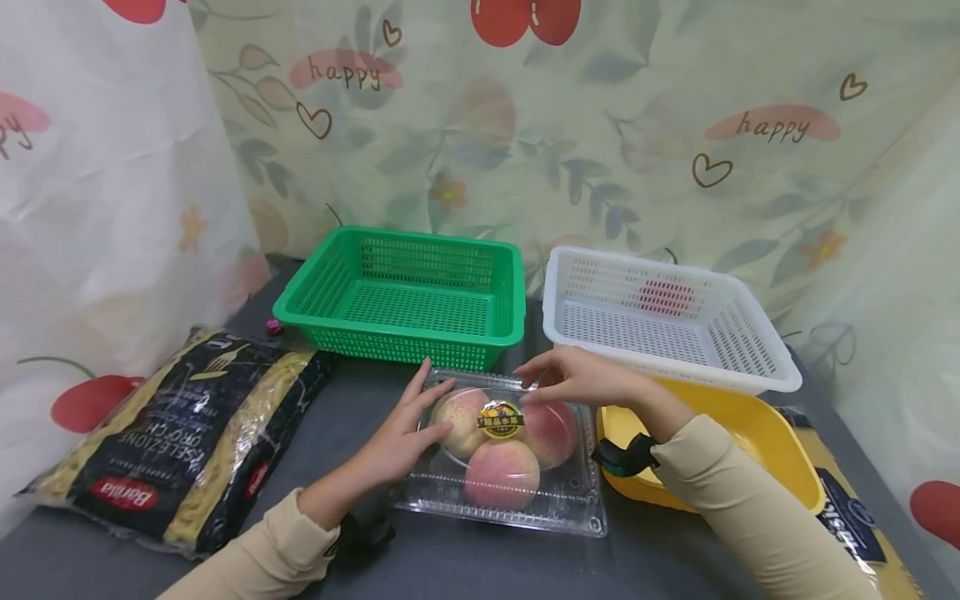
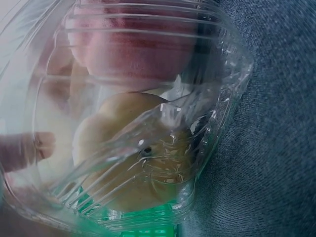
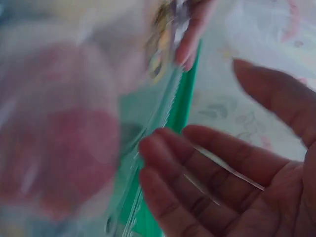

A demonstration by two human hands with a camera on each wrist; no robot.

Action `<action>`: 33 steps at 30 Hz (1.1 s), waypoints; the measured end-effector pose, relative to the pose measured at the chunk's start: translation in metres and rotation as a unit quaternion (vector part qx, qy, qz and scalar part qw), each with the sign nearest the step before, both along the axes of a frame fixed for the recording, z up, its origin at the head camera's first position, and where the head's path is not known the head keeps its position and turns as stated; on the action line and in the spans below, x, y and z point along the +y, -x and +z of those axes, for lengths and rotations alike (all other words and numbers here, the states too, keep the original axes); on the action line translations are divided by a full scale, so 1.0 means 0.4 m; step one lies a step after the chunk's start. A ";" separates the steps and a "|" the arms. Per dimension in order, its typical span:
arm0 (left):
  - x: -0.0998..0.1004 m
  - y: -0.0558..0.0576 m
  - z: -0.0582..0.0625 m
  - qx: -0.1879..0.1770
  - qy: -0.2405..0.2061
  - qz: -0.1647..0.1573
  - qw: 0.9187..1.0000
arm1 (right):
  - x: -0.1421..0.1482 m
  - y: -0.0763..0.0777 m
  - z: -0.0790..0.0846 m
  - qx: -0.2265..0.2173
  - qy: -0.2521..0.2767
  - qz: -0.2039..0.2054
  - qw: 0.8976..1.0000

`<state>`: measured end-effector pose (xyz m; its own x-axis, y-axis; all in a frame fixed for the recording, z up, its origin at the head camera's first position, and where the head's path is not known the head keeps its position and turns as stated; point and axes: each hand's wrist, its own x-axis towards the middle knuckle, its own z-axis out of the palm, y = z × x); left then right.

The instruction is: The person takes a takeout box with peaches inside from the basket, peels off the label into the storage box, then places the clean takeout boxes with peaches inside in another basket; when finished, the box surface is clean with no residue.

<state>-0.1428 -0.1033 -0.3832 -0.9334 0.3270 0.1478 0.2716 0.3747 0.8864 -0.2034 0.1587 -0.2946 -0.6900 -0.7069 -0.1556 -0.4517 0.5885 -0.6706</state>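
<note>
A clear plastic clamshell box (image 1: 525, 518) with three peaches (image 1: 502, 475) inside lies on the dark tabletop. A black and gold label (image 1: 501, 420) sits on its lid. My left hand (image 1: 401, 437) rests against the box's left side, fingers extended and thumb over the lid; in the left wrist view a fingertip (image 2: 29, 148) shows through the plastic. Above the box's far right part is my right hand (image 1: 581, 379), its fingers loosely bent. The right wrist view shows those fingers (image 3: 212, 163) spread near the box edge, with nothing held.
Behind the box stand a green basket (image 1: 405, 337) and a white basket (image 1: 783, 371). A yellow basin (image 1: 787, 450) is at the right, partly behind my right arm, beside another package (image 1: 862, 533). A large pasta bag (image 1: 172, 450) lies at the left, near a small purple object (image 1: 274, 327).
</note>
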 end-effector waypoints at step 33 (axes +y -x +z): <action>-0.001 -0.003 0.004 0.002 0.004 -0.002 1.000 | -0.087 0.017 -0.040 -0.018 0.018 0.045 0.999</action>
<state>-0.1417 -0.1038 -0.3815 -0.9318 0.3313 0.1481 0.2756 0.3807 0.8827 -0.2103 0.1240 -0.3108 -0.6183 -0.7709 -0.1530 -0.4760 0.5222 -0.7077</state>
